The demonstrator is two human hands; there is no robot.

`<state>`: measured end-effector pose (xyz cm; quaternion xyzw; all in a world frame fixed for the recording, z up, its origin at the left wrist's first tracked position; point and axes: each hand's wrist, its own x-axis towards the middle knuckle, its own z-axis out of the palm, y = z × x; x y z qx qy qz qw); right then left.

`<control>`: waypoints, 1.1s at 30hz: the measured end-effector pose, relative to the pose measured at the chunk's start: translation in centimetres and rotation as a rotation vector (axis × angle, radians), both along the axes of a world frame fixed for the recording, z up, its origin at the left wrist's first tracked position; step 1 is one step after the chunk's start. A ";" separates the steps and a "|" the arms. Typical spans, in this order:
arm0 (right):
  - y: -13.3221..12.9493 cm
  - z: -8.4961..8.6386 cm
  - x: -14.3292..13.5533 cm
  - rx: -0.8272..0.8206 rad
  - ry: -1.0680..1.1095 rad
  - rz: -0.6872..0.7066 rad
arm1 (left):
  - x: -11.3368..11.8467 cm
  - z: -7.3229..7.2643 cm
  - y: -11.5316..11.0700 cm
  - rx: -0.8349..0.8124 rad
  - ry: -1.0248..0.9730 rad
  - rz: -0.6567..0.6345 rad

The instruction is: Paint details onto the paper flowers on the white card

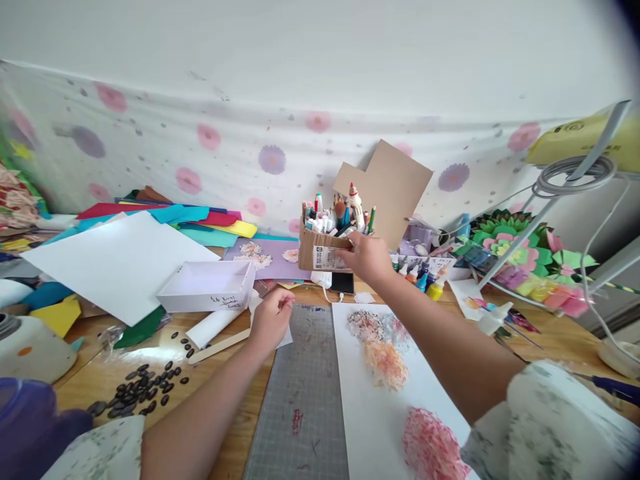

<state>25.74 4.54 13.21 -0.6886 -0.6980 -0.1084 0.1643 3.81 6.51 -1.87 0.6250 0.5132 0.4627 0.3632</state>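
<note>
My right hand (369, 259) grips the near right edge of a small cardboard box (325, 249). Markers, pencils and brushes (340, 215) stand packed inside it. Just below the box in view are a dark phone (343, 283) and a white charger (321, 278); whether it rests on anything I cannot tell. My left hand (271, 320) is closed, fingers pressed together, over the upper left edge of a grey cutting mat (305, 373). Whatever its fingers hold, if anything, is hidden. White paper scraps (286, 339) and a flat wooden stick (220, 347) lie beside it.
A white sheet with textured coloured patches (385, 365) lies at right. An open white box (207, 283), coloured papers (195, 223) and black pebbles (143, 390) are at left. Paint bottles (423, 277), paper flowers (520, 247) and a lamp arm (543, 193) stand at right.
</note>
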 end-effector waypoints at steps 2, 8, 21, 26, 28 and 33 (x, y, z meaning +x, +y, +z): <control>0.6 -1.0 -1.8 -0.030 0.025 0.034 | -0.9 -0.7 0.9 -0.037 -0.024 0.038; -0.8 -4.8 -6.1 -0.175 0.086 0.132 | -3.7 -1.4 3.8 -0.087 -0.177 0.280; -5.2 -9.8 -10.2 -0.246 0.299 0.266 | -3.2 1.9 0.7 0.323 -0.268 0.302; -6.4 -7.1 -4.8 -0.136 0.433 0.317 | -3.1 2.0 0.4 0.398 -0.216 0.335; -5.9 -5.5 -2.9 -0.097 0.460 0.287 | -3.0 2.5 -0.4 0.475 -0.195 0.382; -4.1 -3.5 -2.6 -0.162 0.426 0.358 | -2.3 3.4 -3.6 0.778 -0.081 0.427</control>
